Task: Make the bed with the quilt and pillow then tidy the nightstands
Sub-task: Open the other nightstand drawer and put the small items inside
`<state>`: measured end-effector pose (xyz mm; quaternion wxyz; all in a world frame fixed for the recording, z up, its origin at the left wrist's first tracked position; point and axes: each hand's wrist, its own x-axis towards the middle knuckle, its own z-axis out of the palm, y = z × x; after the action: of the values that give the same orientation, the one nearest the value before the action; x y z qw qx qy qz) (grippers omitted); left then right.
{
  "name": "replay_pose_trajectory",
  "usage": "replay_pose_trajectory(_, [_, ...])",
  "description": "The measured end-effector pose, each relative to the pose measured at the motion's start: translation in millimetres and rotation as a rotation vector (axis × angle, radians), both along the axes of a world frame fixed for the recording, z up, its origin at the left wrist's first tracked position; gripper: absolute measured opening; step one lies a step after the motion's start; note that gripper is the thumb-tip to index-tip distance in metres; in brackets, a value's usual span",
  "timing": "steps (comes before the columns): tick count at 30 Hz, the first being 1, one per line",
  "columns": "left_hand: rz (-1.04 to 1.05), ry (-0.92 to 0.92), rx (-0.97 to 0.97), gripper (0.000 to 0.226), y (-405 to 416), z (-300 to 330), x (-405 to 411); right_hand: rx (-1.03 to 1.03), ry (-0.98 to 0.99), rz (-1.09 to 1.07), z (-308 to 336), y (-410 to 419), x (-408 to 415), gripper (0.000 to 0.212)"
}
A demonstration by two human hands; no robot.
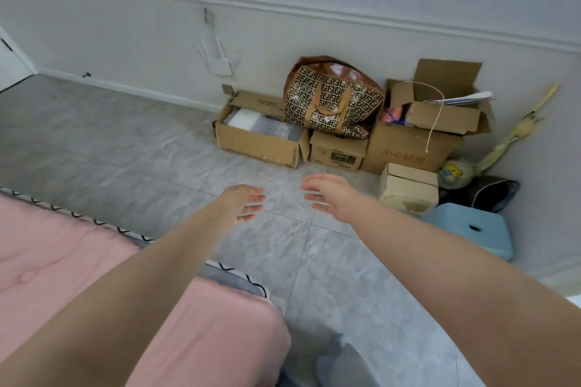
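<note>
The pink quilt (63, 261) lies spread over the bed at the lower left, its grey zigzag-trimmed edge (232, 276) showing at the corner. Above the tiled floor (125, 151), the left hand (242, 203) reaches forward, fingers relaxed and slightly apart, holding nothing. Just beside it the right hand (330, 195) does the same. Against the wall stand cardboard boxes (261, 135) with a patterned bag (333, 100) on top, and a blue stool (474, 228) sits at the right.

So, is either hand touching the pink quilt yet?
Apart: the head view shows left hand and right hand open over bare floor tiles, beyond the pink quilt.
</note>
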<state>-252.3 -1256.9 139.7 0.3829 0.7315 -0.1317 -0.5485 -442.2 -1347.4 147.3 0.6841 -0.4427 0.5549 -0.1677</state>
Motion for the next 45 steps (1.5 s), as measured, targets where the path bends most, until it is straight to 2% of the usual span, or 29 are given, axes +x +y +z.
replay_pose_trajectory(2, [0.015, 0.0, 0.009, 0.016, -29, 0, 5, 0.015, 0.002, -0.013, -4, -29, 5, 0.02])
replay_pose_trajectory(6, [0.079, 0.002, -0.007, 0.019, -85, -7, 16, 0.026, -0.011, 0.009, -14, -93, 21, 0.011])
replay_pose_trajectory(13, [0.326, 0.079, -0.011, 0.015, -176, -18, 34, 0.107, -0.096, 0.126, -8, -220, 56, 0.019])
replay_pose_trajectory(16, [0.43, 0.09, -0.035, 0.014, -206, -26, 41, -0.002, -0.133, 0.232, 12, -278, 75, 0.024])
replay_pose_trajectory(19, [0.482, 0.009, -0.053, 0.012, -224, -31, 48, -0.107, -0.104, 0.325, 17, -315, 108, 0.03])
replay_pose_trajectory(24, [0.415, -0.176, -0.111, 0.009, -242, -28, 85, 0.039, -0.073, 0.421, -12, -328, 187, 0.017])
replay_pose_trajectory(28, [0.331, -0.215, -0.116, 0.011, -252, -24, 147, 0.117, -0.06, 0.466, -23, -334, 252, 0.022])
replay_pose_trajectory(33, [0.424, -0.179, -0.126, 0.015, -259, -13, 232, 0.026, -0.021, 0.469, 2, -359, 331, 0.023])
replay_pose_trajectory(37, [0.45, -0.204, -0.146, 0.018, -265, -1, 281, -0.021, -0.102, 0.543, 24, -368, 391, 0.034])
replay_pose_trajectory(45, [0.478, -0.239, -0.118, 0.021, -284, -6, 380, 0.01, -0.06, 0.657, 15, -389, 508, 0.039])
